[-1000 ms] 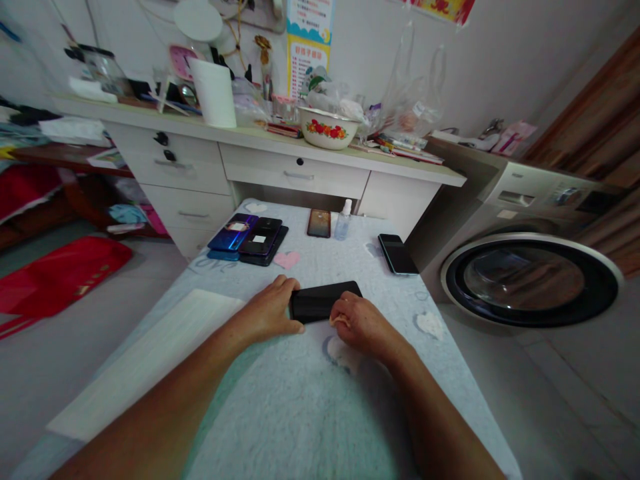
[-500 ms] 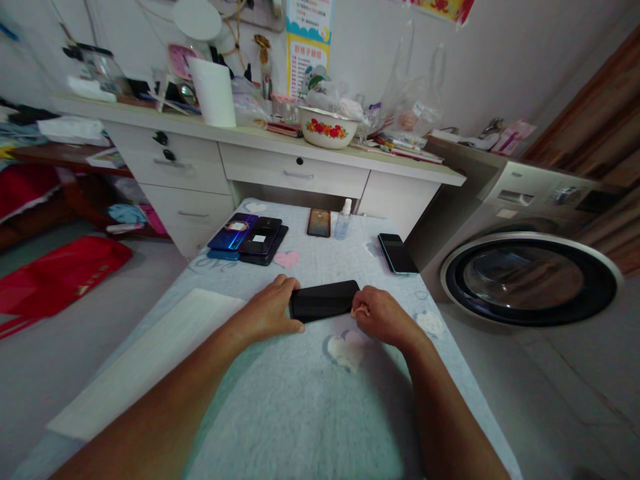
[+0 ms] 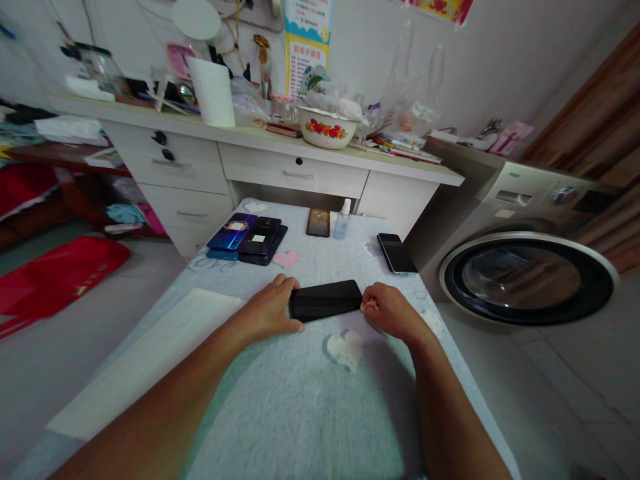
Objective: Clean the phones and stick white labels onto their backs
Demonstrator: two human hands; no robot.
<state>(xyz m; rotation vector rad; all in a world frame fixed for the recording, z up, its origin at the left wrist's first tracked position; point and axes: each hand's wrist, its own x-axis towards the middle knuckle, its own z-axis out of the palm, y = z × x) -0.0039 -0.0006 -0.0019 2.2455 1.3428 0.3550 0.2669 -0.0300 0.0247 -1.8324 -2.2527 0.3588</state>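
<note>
A black phone (image 3: 326,301) lies nearly level on the cloth-covered table (image 3: 300,400), its dark face up. My left hand (image 3: 275,309) grips its left end, thumb at the near edge and fingers at the far edge. At the phone's right end, my right hand (image 3: 387,310) is closed, its curled fingertips by the corner; whatever is in them is too small to make out. Further back on the left sit several stacked phones (image 3: 247,237). Behind the held phone are a brown-backed phone (image 3: 319,223) and a clear spray bottle (image 3: 342,221). Another phone (image 3: 397,253) rests at the right edge.
A long white sheet (image 3: 150,360) lies on the table's left side, partly under my left forearm. Beyond the table stands a white drawer desk (image 3: 295,167) with a flowered bowl (image 3: 329,128) and paper roll (image 3: 213,92). To the right is a washing machine (image 3: 530,200).
My right hand has shifted slightly to the right, uncovering more of the phone's right end. My left hand and the phone have stayed in place.
</note>
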